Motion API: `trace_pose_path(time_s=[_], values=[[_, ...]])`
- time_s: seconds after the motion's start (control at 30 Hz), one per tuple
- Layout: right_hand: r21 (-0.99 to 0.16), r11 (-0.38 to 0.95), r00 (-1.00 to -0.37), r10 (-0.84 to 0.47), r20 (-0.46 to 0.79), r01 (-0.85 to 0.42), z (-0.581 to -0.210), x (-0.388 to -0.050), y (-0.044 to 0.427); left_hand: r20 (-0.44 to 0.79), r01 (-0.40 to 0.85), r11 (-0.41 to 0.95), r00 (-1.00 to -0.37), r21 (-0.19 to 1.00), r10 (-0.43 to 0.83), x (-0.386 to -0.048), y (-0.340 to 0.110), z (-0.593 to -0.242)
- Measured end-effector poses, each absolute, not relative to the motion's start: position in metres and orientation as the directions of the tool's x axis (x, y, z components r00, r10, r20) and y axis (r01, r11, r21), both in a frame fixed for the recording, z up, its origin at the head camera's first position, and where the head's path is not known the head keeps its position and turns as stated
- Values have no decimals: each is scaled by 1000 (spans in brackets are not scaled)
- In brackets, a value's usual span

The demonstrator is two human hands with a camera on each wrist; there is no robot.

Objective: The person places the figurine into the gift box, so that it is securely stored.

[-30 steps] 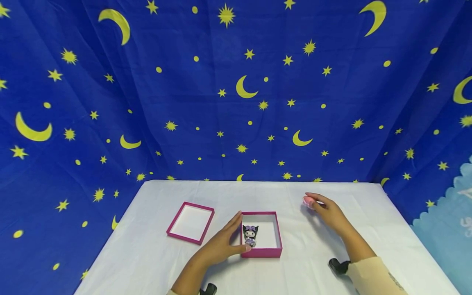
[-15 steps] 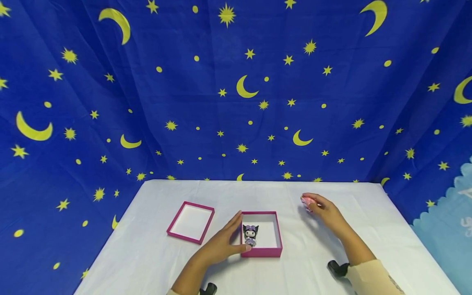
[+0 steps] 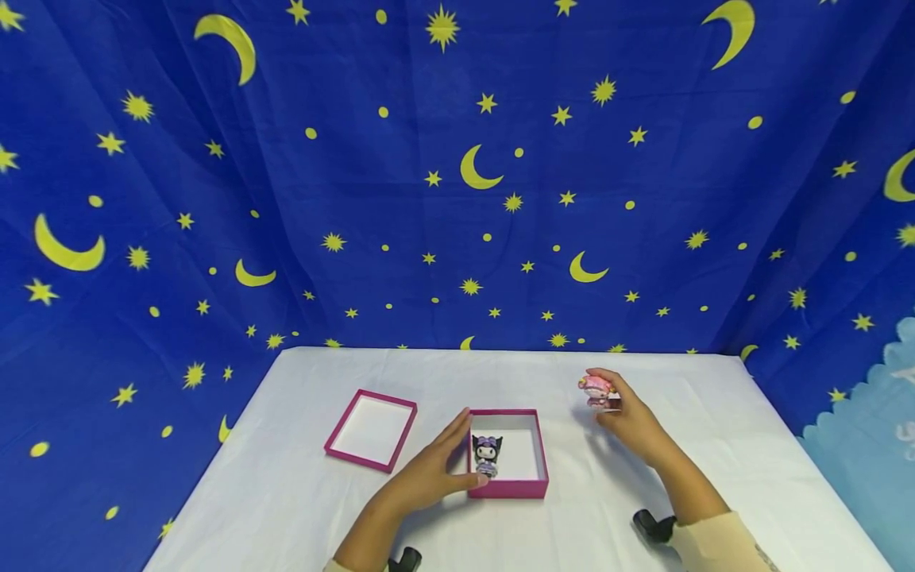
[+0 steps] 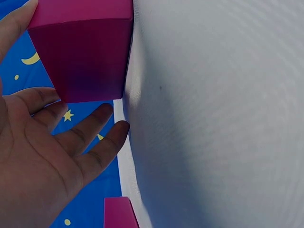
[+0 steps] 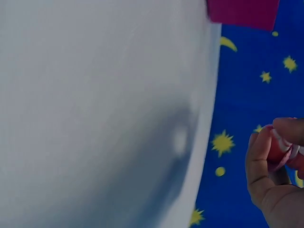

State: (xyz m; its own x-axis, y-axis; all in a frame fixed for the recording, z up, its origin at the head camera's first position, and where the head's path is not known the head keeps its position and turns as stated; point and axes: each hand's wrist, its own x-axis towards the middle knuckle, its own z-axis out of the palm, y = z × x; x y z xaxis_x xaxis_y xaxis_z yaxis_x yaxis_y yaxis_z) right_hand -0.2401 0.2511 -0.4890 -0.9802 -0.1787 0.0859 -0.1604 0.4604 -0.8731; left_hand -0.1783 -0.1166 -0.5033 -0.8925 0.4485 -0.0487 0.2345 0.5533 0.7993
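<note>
My right hand point(image 3: 632, 421) pinches a small pink-headed figurine point(image 3: 596, 391) above the right side of the table; in the right wrist view, fingers partly hide the figurine point(image 5: 279, 151). My left hand point(image 3: 425, 475) rests against the left side of a magenta box point(image 3: 507, 489), thumb at its front and straight fingers at its back corner. Inside the box, by its left wall, a black-and-purple figurine point(image 3: 487, 454) stands or leans; which one I cannot tell. In the left wrist view, spread fingers touch the box point(image 4: 83, 57) near one corner.
The magenta-rimmed lid point(image 3: 370, 430), white inside, lies on the white-covered table point(image 3: 586, 516) to the left of the box. A blue curtain point(image 3: 400, 159) with yellow moons and stars stands behind the table and at its sides.
My right hand has turned and shifted slightly left, so the pink-headed figurine has come upright and shows more plainly. My left hand, the box and the other figurine stay in place.
</note>
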Motion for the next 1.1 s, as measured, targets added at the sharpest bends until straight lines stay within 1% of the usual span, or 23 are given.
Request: trace_pose_path(time_s=[0.1,0.3,0.4,0.57,0.67,0.77,1.03,1.1], values=[[-872,460,-979,-179,95,-169,-484,-235,245,-49,236,555,-892,798,449,-178,-116,-503],[-909,382,-975,-200,93,-165,-475,-227,237,-47,236,550,-892,801,450,-179,-116,-502],[-910,361,-967,-222,127,-202,-474,-225,233,-55,229,554,-893,801,448,-179,-116,-502],[-845,436,-947,-224,231,-310,-477,-222,227,-56,227,555,-893,801,446,-179,-116,-503],[-810,481,-941,-210,265,-335,-479,-220,222,-55,228,553,-893,801,447,-179,-116,-503],[-811,477,-939,-218,265,-339,-481,-219,218,-57,227,555,-893,801,447,-179,-116,-504],[-864,386,-933,-286,220,-322,-480,-212,205,-59,224,552,-892,803,447,-178,-116,-501],[-864,399,-935,-296,195,-306,-479,-210,202,-54,227,549,-893,804,448,-178,-116,-501]])
